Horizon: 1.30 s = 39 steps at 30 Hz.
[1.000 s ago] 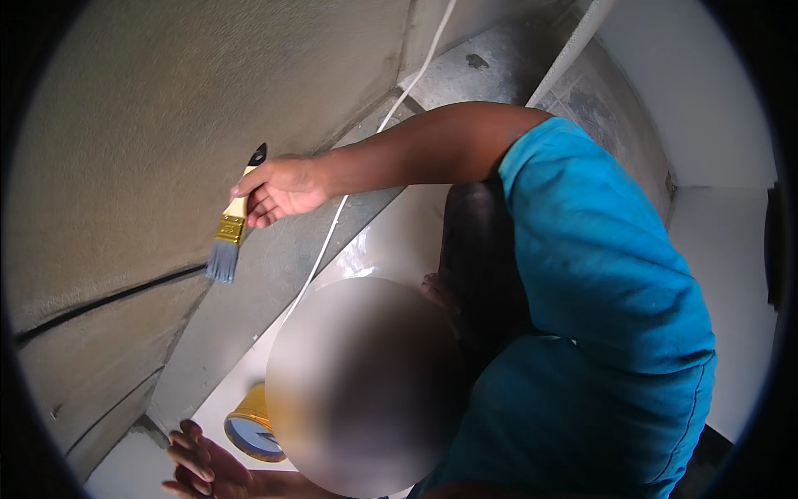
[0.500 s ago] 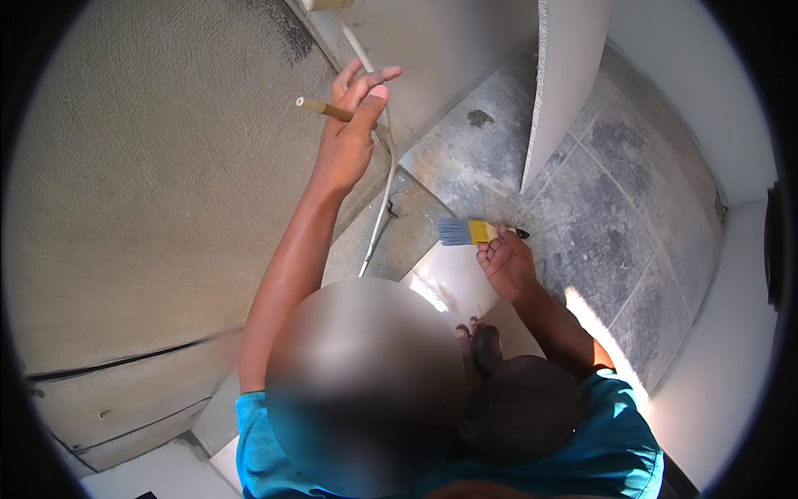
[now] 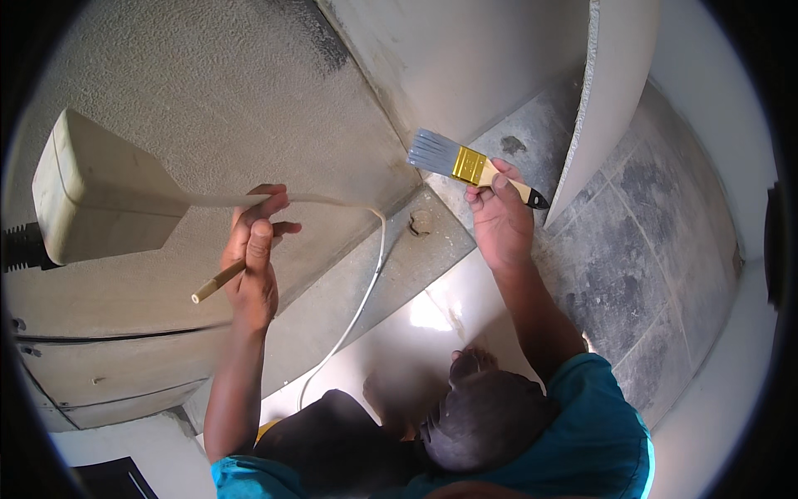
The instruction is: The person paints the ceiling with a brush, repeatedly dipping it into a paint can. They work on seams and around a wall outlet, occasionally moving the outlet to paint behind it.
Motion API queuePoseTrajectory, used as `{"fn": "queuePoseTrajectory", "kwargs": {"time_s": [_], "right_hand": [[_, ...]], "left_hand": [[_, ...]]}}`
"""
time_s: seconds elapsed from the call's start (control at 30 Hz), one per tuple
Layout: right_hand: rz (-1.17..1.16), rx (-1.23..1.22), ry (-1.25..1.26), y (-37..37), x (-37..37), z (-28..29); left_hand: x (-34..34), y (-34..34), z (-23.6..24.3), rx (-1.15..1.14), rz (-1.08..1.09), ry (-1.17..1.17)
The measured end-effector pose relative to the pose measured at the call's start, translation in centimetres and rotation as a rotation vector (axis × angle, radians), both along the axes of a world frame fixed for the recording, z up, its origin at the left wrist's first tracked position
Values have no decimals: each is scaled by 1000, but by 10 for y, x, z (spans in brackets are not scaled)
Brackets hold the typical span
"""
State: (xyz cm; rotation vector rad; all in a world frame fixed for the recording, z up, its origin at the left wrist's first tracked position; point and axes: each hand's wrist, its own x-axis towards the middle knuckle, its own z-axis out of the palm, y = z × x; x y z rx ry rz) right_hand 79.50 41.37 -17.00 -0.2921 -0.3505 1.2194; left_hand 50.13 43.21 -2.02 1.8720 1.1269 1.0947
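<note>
A paintbrush (image 3: 470,165) with grey bristles, a gold ferrule and a pale handle tipped in black is held in my right hand (image 3: 505,224). Its bristles point up and to the left. My left hand (image 3: 253,264) is closed around a thin brown rod (image 3: 218,281) with a small hole in its end; the rod's other end is hidden by the hand. A white cable (image 3: 371,287) passes between the fingers of that hand. To the left it runs into an off-white box-shaped block (image 3: 112,191), which has a black ribbed part (image 3: 25,247) at its outer end.
Rough grey-beige wall (image 3: 183,91) stands along the left. A pale panel (image 3: 611,83) with a rough edge rises at upper right, over grey stained floor tiles (image 3: 615,241). My knees (image 3: 490,412) are at the bottom, and a round hole (image 3: 420,222) shows in the ledge.
My left hand has come down and left, and the off-white block on the cable has swung into full view. My right hand has lifted the paintbrush up and slightly left.
</note>
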Motion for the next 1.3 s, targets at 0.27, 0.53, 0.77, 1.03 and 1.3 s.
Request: {"fn": "queuePoseTrajectory", "kwargs": {"time_s": [0.27, 0.53, 0.77, 1.03, 1.3], "right_hand": [[-658, 119, -781, 54, -37, 98], [-1015, 381, -950, 107, -56, 131], [-954, 149, -1162, 79, -61, 70], [-1023, 300, -1156, 98, -55, 172], [-960, 210, -1136, 62, -54, 248]], "left_hand": [[-46, -33, 26, 59, 152, -259], [-86, -64, 16, 76, 253, -563], [-92, -63, 33, 47, 196, -602], [-95, -53, 18, -41, 209, -607], [-65, -24, 18, 56, 234, -607]]}}
